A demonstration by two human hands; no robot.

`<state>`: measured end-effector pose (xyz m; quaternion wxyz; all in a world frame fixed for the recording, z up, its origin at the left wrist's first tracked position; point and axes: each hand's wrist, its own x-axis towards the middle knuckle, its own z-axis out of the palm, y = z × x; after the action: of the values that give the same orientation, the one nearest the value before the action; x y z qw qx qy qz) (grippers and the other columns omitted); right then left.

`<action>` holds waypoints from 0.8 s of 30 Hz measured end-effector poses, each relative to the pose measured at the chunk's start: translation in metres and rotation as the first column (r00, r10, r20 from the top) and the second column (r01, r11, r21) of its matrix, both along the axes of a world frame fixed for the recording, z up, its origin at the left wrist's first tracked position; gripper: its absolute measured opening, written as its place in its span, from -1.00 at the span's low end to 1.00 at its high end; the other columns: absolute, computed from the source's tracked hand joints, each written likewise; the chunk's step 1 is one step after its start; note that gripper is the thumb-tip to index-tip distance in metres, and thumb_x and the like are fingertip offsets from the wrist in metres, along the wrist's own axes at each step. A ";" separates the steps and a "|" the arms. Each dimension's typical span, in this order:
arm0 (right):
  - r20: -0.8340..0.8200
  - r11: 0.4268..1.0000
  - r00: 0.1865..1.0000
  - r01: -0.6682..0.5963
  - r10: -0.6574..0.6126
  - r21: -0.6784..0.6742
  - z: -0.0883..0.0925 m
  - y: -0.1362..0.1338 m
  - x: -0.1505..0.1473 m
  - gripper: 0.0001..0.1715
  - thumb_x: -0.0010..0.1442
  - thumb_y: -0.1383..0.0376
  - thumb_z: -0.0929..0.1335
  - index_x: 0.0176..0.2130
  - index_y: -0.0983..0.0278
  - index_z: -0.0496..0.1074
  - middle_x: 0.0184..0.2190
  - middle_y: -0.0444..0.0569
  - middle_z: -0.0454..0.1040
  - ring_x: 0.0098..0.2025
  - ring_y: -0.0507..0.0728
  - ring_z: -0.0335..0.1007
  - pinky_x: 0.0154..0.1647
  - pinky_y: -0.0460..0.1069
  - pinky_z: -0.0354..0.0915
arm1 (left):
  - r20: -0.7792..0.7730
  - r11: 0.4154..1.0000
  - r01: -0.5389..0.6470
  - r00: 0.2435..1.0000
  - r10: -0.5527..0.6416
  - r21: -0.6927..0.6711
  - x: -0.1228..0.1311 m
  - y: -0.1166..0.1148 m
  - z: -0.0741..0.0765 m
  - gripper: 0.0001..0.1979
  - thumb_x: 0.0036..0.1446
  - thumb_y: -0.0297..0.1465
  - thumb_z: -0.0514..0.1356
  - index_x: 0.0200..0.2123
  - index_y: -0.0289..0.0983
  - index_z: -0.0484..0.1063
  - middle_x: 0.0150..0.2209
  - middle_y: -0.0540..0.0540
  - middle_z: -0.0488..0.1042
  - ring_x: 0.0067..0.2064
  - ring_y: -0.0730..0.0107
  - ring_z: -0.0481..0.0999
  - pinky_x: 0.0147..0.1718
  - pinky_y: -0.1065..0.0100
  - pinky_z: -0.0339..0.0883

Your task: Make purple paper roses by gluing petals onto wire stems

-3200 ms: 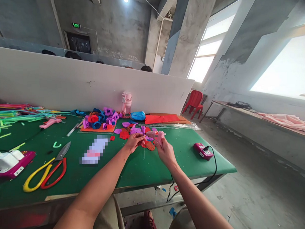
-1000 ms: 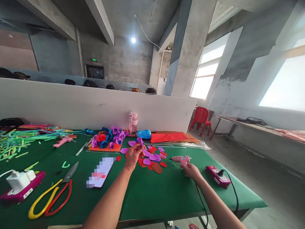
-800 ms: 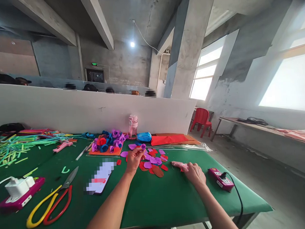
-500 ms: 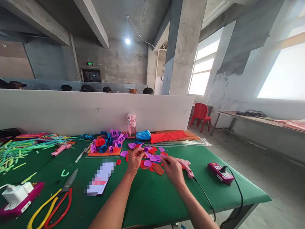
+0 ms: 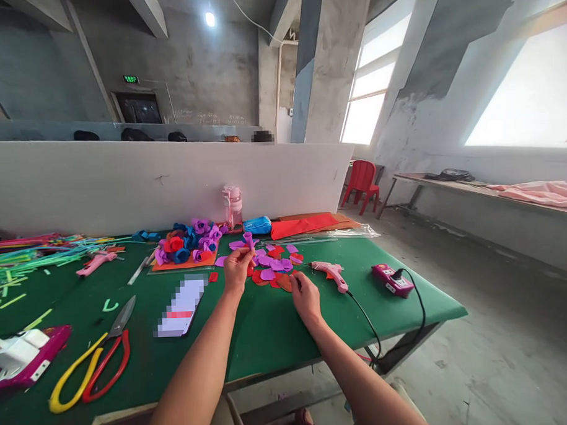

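My left hand (image 5: 236, 271) is raised a little above the green table (image 5: 269, 327) and pinches a small rolled purple piece (image 5: 248, 239) between its fingertips. My right hand (image 5: 305, 295) is lower and to the right, its fingers curled down at the near edge of a scatter of purple and red cut petals (image 5: 273, 267); what they pinch, if anything, is hidden. A pink glue gun (image 5: 329, 274) lies on the table just right of that hand, its black cord running to a pink power strip (image 5: 392, 279).
A heap of finished purple, blue and red flowers (image 5: 187, 238) sits on an orange sheet. A phone (image 5: 181, 306), yellow and red scissors (image 5: 91, 359), a second glue gun (image 5: 95, 263) and green straws (image 5: 20, 259) lie to the left. A white partition (image 5: 124, 181) backs the table.
My right hand set the glue gun down on the table and moved left to the petals. My left hand kept the purple piece raised. The view tilted down.
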<state>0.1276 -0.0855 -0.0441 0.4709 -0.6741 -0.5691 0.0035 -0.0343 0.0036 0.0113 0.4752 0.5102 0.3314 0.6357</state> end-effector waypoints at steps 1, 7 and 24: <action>0.021 0.999 1.000 -0.014 0.013 0.029 0.002 0.006 0.000 -0.63 0.27 0.17 0.11 -0.37 0.27 0.36 -0.48 -0.07 0.42 -0.43 0.07 0.29 -0.39 -0.09 0.12 | -0.001 1.000 0.001 1.000 -0.001 -0.002 0.000 0.001 -0.001 -0.79 -0.12 -0.27 0.30 -0.46 -0.29 0.45 -0.58 0.03 0.44 -0.62 0.56 0.33 -0.60 0.47 0.21; 0.069 0.995 0.997 0.040 -0.046 0.088 0.005 0.032 0.012 -0.65 0.26 0.23 0.11 -0.30 0.30 0.39 -0.36 0.03 0.47 -0.30 0.11 0.33 -0.22 -0.03 0.17 | 0.030 1.000 -0.003 1.000 0.004 -0.019 0.000 0.001 -0.003 -0.78 -0.12 -0.25 0.30 -0.44 -0.29 0.44 -0.55 0.03 0.45 -0.64 0.59 0.30 -0.62 0.48 0.19; -0.307 0.992 0.945 -0.096 0.115 0.076 0.024 0.002 -0.001 -0.63 0.20 0.13 0.18 -0.31 0.32 0.42 -0.41 -0.01 0.47 -0.36 0.08 0.32 -0.24 -0.03 0.20 | 0.154 0.999 0.040 0.987 -0.041 0.008 -0.016 -0.087 0.051 -0.82 -0.09 -0.33 0.33 -0.42 -0.28 0.44 -0.53 0.02 0.46 -0.51 0.56 0.37 -0.50 0.47 0.23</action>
<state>0.1267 -0.0832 -0.0199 0.5737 -0.6191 -0.5231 0.1177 -0.0504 -0.0836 0.0619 0.5108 0.4675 0.2818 0.6642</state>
